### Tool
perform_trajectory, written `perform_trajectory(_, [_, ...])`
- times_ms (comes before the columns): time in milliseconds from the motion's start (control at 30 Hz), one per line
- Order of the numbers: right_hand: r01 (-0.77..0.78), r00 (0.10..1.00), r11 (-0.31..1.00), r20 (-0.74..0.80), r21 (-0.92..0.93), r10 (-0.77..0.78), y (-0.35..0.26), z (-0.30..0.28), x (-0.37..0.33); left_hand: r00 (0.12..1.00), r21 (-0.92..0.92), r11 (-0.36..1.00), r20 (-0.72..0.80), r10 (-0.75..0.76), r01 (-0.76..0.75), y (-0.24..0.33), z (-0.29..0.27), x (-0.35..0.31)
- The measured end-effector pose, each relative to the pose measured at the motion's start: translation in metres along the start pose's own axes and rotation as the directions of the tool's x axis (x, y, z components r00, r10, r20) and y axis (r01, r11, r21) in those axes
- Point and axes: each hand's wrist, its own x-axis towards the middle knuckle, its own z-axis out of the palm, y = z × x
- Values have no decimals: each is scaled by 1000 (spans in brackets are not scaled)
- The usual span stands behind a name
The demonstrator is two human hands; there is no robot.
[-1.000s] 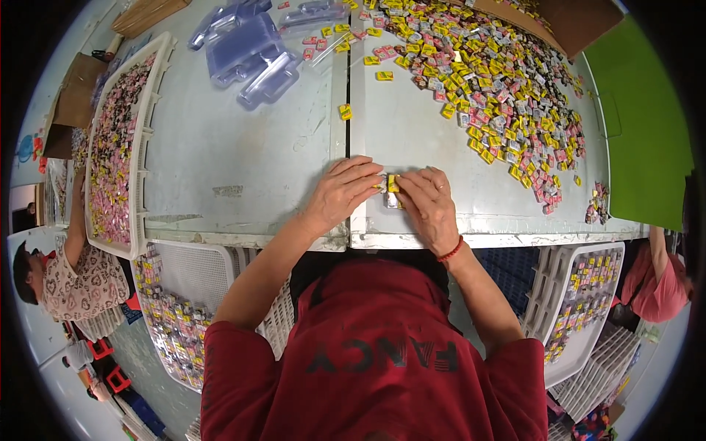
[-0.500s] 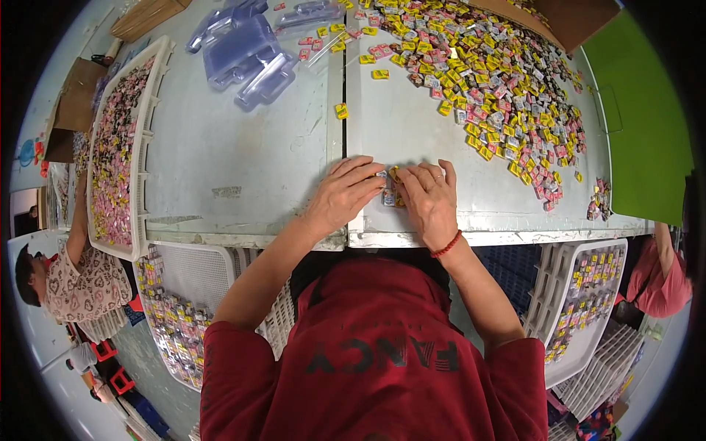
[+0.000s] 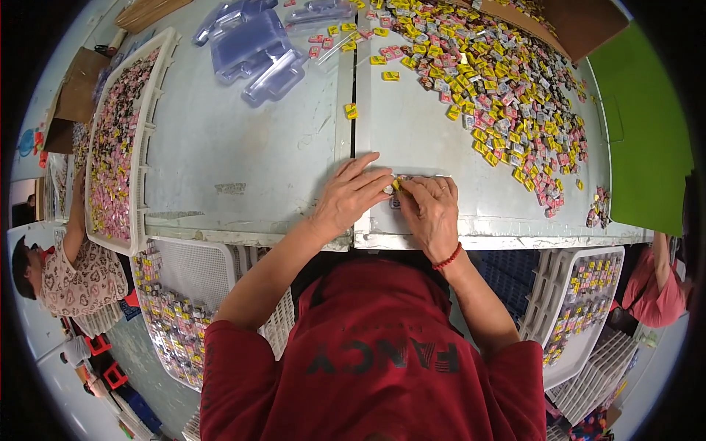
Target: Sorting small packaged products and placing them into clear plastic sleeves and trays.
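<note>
My left hand (image 3: 354, 192) and my right hand (image 3: 430, 209) meet over the table near its front edge, just right of the seam. Their fingertips press together around a small yellow printed block (image 3: 397, 184), with a pale round-looking piece touching the left fingertips. The left thumb and forefinger pinch from one side, the other left fingers stretched forward. My right fingers are bent over and hide part of a few more small blocks beneath them. A red bead bracelet (image 3: 447, 256) circles my right wrist.
A wide pile of small yellow, pink and dark blocks (image 3: 507, 110) covers the right table. Clear plastic trays (image 3: 254, 48) lie at the far left. White crates (image 3: 138, 147) of blocks stand left and below the table edge. A green panel (image 3: 651, 132) borders the right; co-workers sit either side.
My right fingers have folded down closer over the blocks, and a yellow block now shows between both hands' fingertips. The whole view has shifted slightly.
</note>
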Motion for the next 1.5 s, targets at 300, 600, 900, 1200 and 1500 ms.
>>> perform_trajectory(300, [17, 999, 1000, -31, 23, -16, 2, 3, -4, 997, -14, 1000, -70, -12, 11, -1, 4, -3])
perform_trajectory(600, [-9, 999, 999, -46, 47, 11, 4, 4, -4, 989, -146, 979, -32, -146, 140, 3, 1, 0])
perform_trajectory(900, [58, 993, 998, -106, 14, -56, 2, 6, -1, 890, -298, 841, 80, -450, 452, 10, -2, 13])
perform_trajectory(1200, [14, 996, 999, -87, 50, -9, 3, 6, -2, 822, -407, 727, 126, -555, 553, 11, -5, 15])
perform_trajectory(1500, [0, 996, 999, -93, 45, 4, 2, 10, -4, 943, -40, 942, -11, -333, 333, 20, 3, 9])
